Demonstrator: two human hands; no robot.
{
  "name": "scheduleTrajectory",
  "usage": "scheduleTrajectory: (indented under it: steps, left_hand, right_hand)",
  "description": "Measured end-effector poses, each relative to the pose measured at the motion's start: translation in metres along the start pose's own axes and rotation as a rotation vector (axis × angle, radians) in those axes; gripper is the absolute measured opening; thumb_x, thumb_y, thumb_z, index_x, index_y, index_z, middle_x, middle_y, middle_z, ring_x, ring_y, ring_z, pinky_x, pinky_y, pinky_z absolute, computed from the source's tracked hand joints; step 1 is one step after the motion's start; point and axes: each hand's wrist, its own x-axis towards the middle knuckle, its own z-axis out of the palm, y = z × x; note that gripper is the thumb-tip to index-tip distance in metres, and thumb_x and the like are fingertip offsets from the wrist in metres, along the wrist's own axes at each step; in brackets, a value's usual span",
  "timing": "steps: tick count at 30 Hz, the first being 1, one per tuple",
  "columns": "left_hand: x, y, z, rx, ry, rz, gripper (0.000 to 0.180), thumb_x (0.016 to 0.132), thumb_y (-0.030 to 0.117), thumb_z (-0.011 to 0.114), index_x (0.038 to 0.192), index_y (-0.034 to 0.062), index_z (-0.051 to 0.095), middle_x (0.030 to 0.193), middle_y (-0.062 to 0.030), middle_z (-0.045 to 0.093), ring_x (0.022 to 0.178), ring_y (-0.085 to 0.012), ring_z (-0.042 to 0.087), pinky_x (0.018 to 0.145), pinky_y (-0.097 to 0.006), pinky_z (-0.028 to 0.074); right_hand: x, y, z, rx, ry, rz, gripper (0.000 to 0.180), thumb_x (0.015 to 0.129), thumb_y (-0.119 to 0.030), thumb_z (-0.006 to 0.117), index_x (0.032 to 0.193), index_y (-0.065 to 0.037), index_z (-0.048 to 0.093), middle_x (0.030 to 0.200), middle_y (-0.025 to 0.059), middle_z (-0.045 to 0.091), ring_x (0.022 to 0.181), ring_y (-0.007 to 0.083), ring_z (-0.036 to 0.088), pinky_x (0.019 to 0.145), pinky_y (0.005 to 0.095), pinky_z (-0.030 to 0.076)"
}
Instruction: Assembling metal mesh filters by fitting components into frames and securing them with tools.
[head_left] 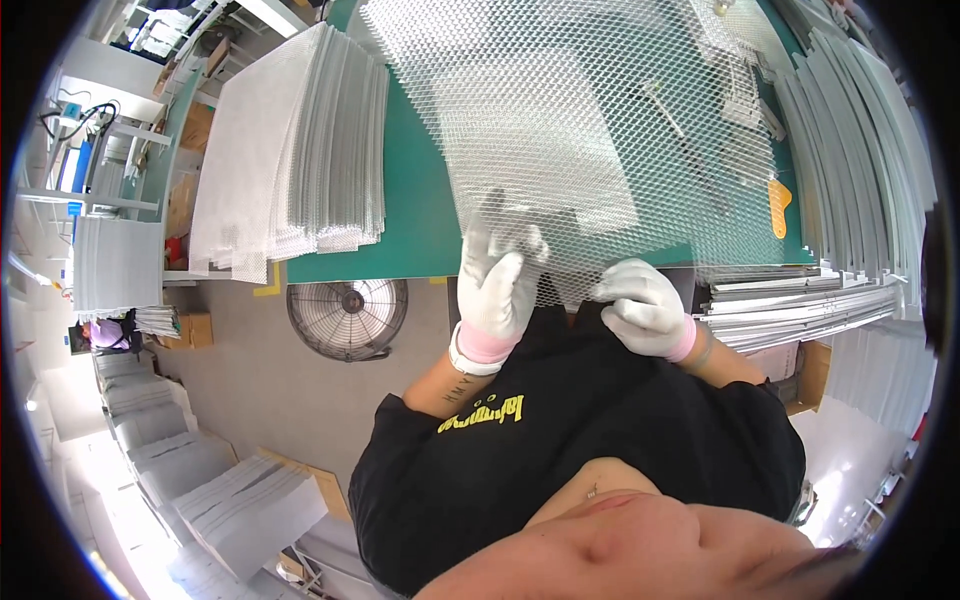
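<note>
A large silvery mesh sheet with diamond-shaped openings is held up over the green table, its near edge close to my body. My left hand, in a white glove with a pink cuff, grips the sheet's near left edge. Its fingers show dimly through the mesh, and the thumb is on the near side. Closed at the near edge, further right, is my right hand, gloved the same way, with its fingertips pinching the mesh. A paler rectangular sheet and a slim long tool show through the mesh on the table.
On the table's left stands a thick stack of mesh sheets. An orange flat piece lies near the right edge. Long grey metal strips are stacked at the right, with more frame pieces below. A floor fan stands left of me.
</note>
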Motion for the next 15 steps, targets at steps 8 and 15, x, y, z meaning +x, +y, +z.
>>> scheduleTrajectory:
  steps: [8,15]
  left_hand:
    - [-0.001,0.034,-0.024,0.195,0.068,0.098,0.072,0.087,-0.005,0.051,0.154,0.0034,0.026,0.148,-0.0189,0.043,0.133,-0.0325,0.046,0.113,-0.048,0.039]
    - [0.016,0.031,-0.04,1.268,0.158,0.223,0.079,0.089,0.003,0.061,0.154,-0.0074,0.017,0.156,-0.0245,0.031,0.145,-0.0327,0.033,0.119,-0.04,0.028]
  right_hand:
    - [-0.035,0.046,-0.06,0.273,0.471,0.864,0.052,0.095,-0.011,0.057,0.144,-0.001,0.043,0.125,0.014,0.061,0.102,0.0227,0.063,0.089,0.0324,0.052]
    - [0.061,0.024,-0.045,-0.407,-0.014,0.695,0.084,0.081,-0.01,0.071,0.154,-0.004,0.031,0.143,0.0184,0.053,0.116,0.0283,0.063,0.098,0.0319,0.049]
